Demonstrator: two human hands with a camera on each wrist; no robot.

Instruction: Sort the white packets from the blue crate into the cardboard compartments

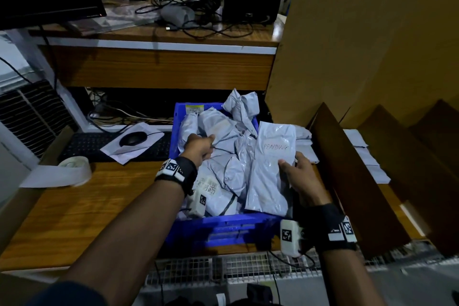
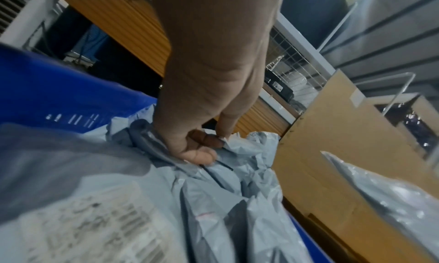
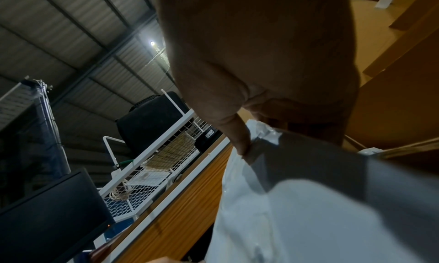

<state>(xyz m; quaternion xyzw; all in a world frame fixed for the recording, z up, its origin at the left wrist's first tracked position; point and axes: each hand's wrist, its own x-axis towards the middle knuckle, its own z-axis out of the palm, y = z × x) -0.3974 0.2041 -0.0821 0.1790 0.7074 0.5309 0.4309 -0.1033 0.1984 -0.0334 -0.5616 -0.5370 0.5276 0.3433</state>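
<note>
The blue crate (image 1: 223, 228) sits at the bench's near edge, heaped with white packets (image 1: 223, 131), and the cardboard compartments (image 1: 360, 169) stand just beside it toward the right edge. The left hand (image 1: 198, 148) has its grip pinched on a crumpled packet (image 2: 237, 150) in the heap. The right hand (image 1: 298, 176) has its grip clamped on a flat packet marked "PENDING" (image 1: 270, 166), held over the crate's right side.

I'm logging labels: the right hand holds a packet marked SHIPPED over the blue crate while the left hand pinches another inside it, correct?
Not quite. The packet in the right hand reads PENDING, as the head view shows. The left hand does pinch another inside the blue crate.
</note>
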